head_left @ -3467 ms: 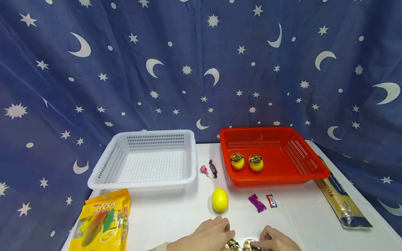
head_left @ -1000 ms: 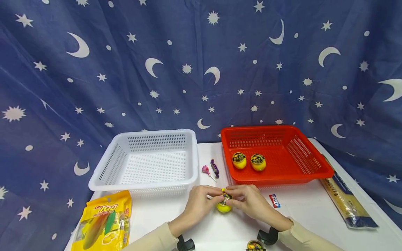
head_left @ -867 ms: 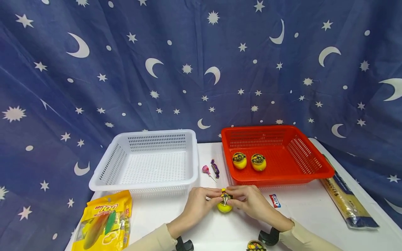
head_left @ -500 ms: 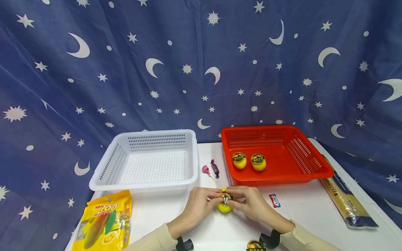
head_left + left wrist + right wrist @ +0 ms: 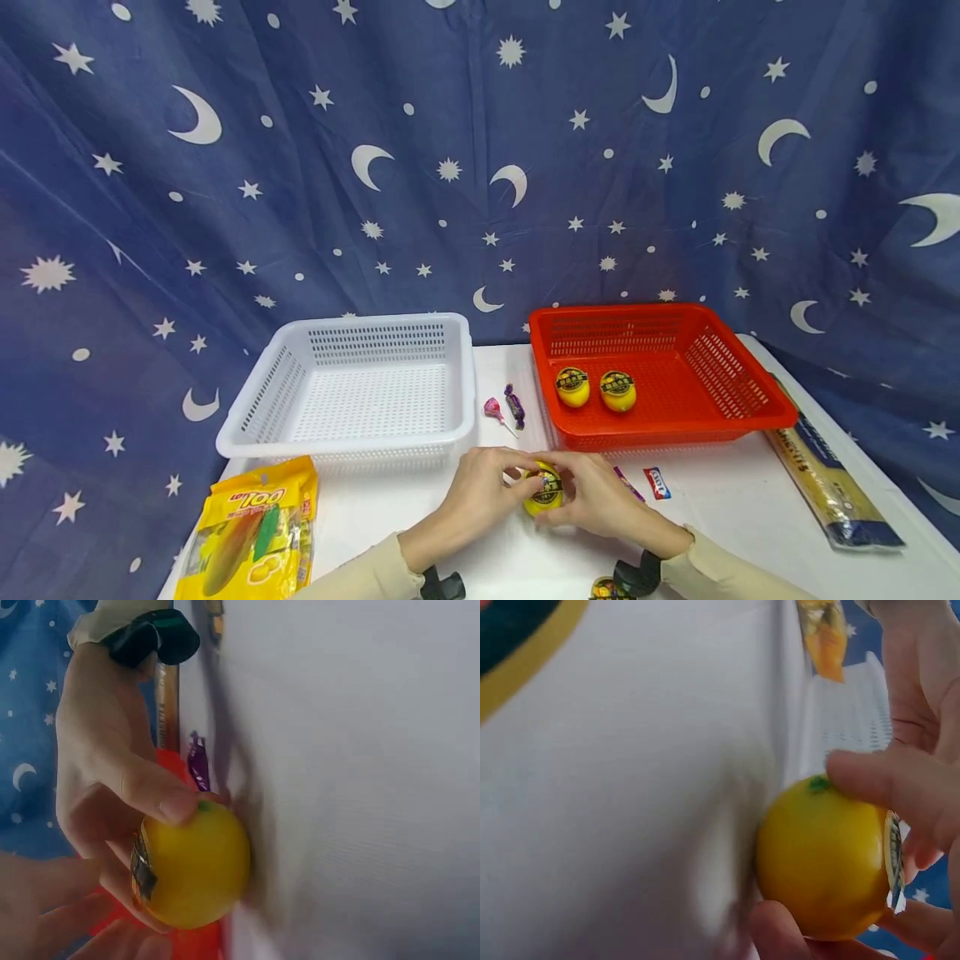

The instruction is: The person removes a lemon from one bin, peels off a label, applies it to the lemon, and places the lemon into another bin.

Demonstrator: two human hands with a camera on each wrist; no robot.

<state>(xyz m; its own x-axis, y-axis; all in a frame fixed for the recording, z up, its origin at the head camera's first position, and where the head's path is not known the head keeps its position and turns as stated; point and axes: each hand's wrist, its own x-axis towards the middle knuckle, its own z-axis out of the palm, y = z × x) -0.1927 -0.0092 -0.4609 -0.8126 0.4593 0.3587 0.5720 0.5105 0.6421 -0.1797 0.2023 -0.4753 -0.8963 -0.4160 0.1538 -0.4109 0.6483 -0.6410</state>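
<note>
your fingers on both sides are curled round the yellow lemon-shaped candy [image 5: 543, 493]: your left hand [image 5: 475, 493] cups it from one side, your right hand [image 5: 600, 502] from the other, and in the wrist views a thumb [image 5: 161, 796] sits on its green-tipped end while other fingers [image 5: 795, 930] wrap beneath. the candy rests on the white table [image 5: 735, 533] just in front of the red basket [image 5: 750, 392], toward its near-left corner. half a second ago you were pinching a dark foil label on top of the candy with your fingertips, with the yellow body showing below them; now the label [image 5: 547, 485] lies flat on the candy's face and your hands have closed lower around it. the purple wrapper [image 5: 627, 482], hidden by your right hand a moment ago, shows again just right of it. two more labelled yellow candies [image 5: 573, 387] [image 5: 618, 390] lie inside the red basket, unchanged. left of the red basket stand a pink lollipop [image 5: 492, 410] and a purple twisted sweet [image 5: 513, 405], then a white basket [image 5: 247, 417]. in front of the red basket lies a small red-and-blue sweet [image 5: 657, 482]; to its right, a long packet [image 5: 825, 483]. far left of it lies a yellow snack bag [image 5: 247, 533]. behind the red basket hangs a blue cloth with moons and stars [image 5: 225, 208].
</note>
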